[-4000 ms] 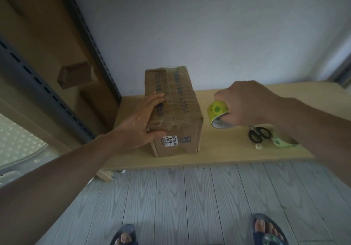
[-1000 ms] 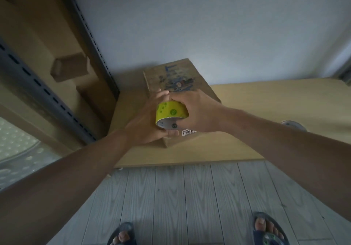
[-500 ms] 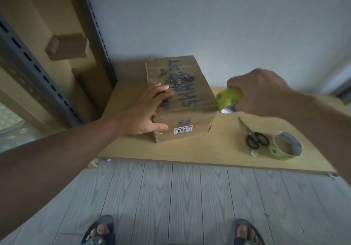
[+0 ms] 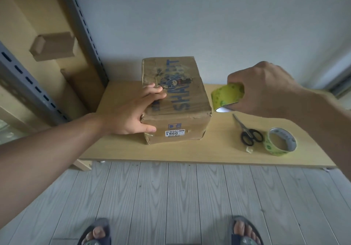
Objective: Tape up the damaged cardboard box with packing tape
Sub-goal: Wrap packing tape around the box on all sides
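A worn cardboard box (image 4: pixel 180 100) with blue lettering and a white label stands on the low wooden table (image 4: pixel 190 151). Clear tape shines across its top. My left hand (image 4: pixel 131 111) rests on the box's near left corner, fingers flat on the top and thumb against the front face. To the right of the box, above the table, my right hand (image 4: pixel 266 90) grips a yellow-green tape roll (image 4: pixel 227 97). A strip of clear tape seems to run from the roll to the box's right edge.
Black-handled scissors (image 4: pixel 247 133) lie on the table right of the box, beside a second tape roll (image 4: pixel 281 144). A grey metal shelf upright (image 4: pixel 83 30) and wooden panels stand at the left. The wall is close behind. My sandalled feet are on the grey plank floor.
My right hand has carried the tape roll from the box's front across to its right side. The left hand stays on the box's left corner. The view has shifted slightly.
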### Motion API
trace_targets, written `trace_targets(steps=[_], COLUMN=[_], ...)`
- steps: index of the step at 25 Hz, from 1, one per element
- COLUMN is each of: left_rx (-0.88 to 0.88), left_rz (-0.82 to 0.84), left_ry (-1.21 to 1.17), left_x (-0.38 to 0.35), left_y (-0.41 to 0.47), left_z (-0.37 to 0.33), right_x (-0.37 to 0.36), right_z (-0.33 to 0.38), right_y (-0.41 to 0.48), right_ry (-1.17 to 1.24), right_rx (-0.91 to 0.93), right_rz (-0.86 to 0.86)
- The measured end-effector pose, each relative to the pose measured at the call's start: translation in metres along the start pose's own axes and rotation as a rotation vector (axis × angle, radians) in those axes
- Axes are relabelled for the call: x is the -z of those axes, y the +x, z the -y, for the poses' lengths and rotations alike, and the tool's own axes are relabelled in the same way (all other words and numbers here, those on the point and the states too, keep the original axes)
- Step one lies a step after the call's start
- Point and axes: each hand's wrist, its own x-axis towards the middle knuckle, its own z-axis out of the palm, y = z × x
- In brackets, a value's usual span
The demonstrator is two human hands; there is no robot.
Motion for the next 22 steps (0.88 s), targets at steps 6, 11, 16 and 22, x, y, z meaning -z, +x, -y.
trace_targets(steps=[6,11,16,22], left_rx=[0.05,0.014,0.041,0.064], left_rz=[0.082,0.075,0.1,0.117], left_ry=[-0.03,-0.055,-0.07,-0.083], left_x=[0.001,-0.003,0.0,0.002], left_y=[0.002,0.003,0.003,0.003], left_z=[0.001,0.009,0.004,-0.001], right_x=[-0.029,-0.055,-0.07,-0.084], right_z=[-0.03,-0.057,-0.06,-0.065], right_y=[-0.012,-0.016,-0.009,-0.007], right_ry=[-0.069,-0.134,-0.107,-0.088], right_rx=[0.033,-0.015,-0.04,-0.059], right_rz=[-0.032,-0.034,-0.016,0.026])
